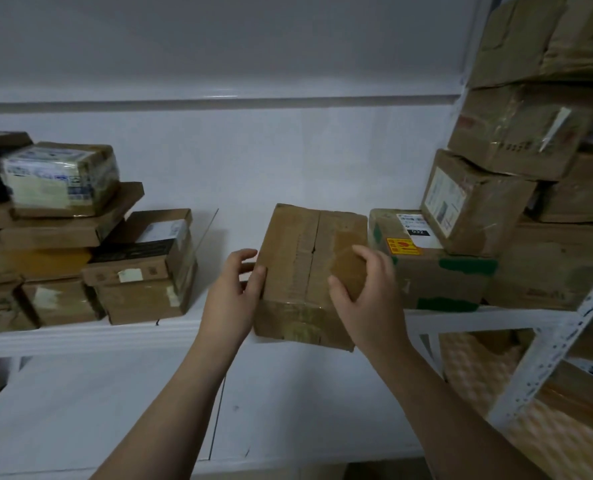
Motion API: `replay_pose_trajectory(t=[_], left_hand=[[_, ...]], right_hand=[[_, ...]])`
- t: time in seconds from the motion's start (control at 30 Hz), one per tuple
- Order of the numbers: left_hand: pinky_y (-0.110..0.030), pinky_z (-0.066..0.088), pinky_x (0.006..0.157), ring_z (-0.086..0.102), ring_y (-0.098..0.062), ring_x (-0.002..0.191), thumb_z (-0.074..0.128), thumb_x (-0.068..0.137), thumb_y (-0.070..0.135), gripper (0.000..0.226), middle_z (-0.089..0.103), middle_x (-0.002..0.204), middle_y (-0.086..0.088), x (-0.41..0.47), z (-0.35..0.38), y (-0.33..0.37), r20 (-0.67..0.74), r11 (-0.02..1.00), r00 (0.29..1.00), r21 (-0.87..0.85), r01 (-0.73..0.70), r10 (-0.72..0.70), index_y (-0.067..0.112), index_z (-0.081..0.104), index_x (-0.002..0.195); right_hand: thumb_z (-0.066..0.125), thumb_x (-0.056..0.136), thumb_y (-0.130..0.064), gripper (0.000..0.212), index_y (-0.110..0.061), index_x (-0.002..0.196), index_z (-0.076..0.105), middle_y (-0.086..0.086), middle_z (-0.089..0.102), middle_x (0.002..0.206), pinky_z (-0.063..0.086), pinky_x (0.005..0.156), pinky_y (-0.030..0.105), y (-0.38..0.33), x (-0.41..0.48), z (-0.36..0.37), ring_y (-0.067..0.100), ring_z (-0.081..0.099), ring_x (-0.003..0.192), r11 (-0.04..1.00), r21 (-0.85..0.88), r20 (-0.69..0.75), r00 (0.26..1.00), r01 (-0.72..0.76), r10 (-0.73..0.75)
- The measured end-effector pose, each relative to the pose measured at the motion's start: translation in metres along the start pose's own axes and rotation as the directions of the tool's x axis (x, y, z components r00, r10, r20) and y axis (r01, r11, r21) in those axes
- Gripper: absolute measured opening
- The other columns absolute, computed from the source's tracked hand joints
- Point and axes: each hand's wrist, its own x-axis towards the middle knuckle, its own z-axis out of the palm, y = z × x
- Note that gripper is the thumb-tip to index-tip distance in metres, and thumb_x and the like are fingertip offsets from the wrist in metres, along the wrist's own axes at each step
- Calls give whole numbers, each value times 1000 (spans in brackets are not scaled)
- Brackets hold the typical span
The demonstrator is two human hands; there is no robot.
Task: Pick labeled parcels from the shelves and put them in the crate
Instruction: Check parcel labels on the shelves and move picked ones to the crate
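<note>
Brown cardboard box (307,271) at front edge of white shelf (80,336), near end overhanging, between left pile of parcels (80,237) and green-taped box (433,271) just beside on right. Left hand (232,299) flat against left side wall, thumb on top edge, fingers curled round far side. Right hand (368,289) over top right corner, fingers spread across lid, thumb pressing on top face. Both hands closed onto box, clamped from opposite sides; lifted clear of shelf or not, cannot tell.

Top flaps sealed with wide clear tape along centre seam; tape glossy, likely slippery under fingertips. Cardboard creased and softened at corners, so walls probably give a little under squeeze. Weight unknown; two-handed hold suggests moderate load. No label visible on faces shown; possibly on hidden side.

Best hold judged: palms on bare cardboard side walls, low, one hand sliding under overhanging end for support. Crate not in view
</note>
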Motion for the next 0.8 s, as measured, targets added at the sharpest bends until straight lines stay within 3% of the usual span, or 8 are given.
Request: replay_pose_trajectory(t=[0.1,0.17,0.27,0.4,0.47,0.57,0.7,0.8], left_hand=[[-22,44,76,51,-16,89,53,94,10,16,51,101,1,-1,1,0,-110,941,960,251,-226,259,11,66,104],[-37,46,85,47,-24,94,54,94,27,24,55,100,-5,-7,0,4,-60,850,926,424,-313,372,10,68,102],[-46,25,109,39,-28,127,17,78,81,86,49,136,-7,-23,5,20,204,713,950,627,-313,238,24,49,133],[-57,6,112,25,-28,140,14,62,91,97,34,150,-6,-26,8,23,212,650,954,699,-298,210,36,31,141],[-53,19,112,37,-25,134,22,66,84,88,45,143,-1,-16,3,22,155,690,957,666,-284,245,33,40,136],[-47,40,99,54,-25,113,34,71,76,75,60,124,0,-6,-11,18,117,806,962,526,-271,247,29,49,128],[-27,52,76,62,-9,96,56,85,54,45,65,106,11,-5,-28,12,2,985,989,87,-149,150,30,54,123],[-16,49,77,62,-2,99,61,82,42,30,67,103,18,-16,-32,3,6,967,994,-231,-106,110,38,56,112]], right_hand=[[63,89,-14,48,-23,129,38,-5,49,124,50,83,14,-3,-6,-4,-5,55,106,873,459,46,986,-166,163],[54,96,-14,32,-22,123,40,-12,53,112,50,76,9,-7,-7,-6,-14,57,96,749,617,94,968,-240,233],[49,93,-44,28,-31,118,48,-4,55,127,47,81,9,-6,-11,-3,-5,55,113,632,708,235,949,-315,210],[43,77,-74,58,-37,120,49,-8,46,142,33,109,24,-11,-11,-2,2,42,131,656,684,343,934,-320,98],[41,83,-71,53,-36,122,49,-12,52,134,37,102,21,-12,-6,-5,-2,49,123,572,720,403,908,-393,116],[50,95,-35,37,-28,131,45,-9,56,123,47,72,9,-12,-4,-6,0,57,107,655,640,341,913,-401,225],[74,80,-35,87,-32,148,19,-11,39,139,43,101,31,-10,-16,7,9,43,125,594,593,447,836,-544,319],[62,91,-18,61,-36,141,34,-12,61,128,46,101,45,-16,-17,15,10,57,119,511,714,450,873,-479,190]])
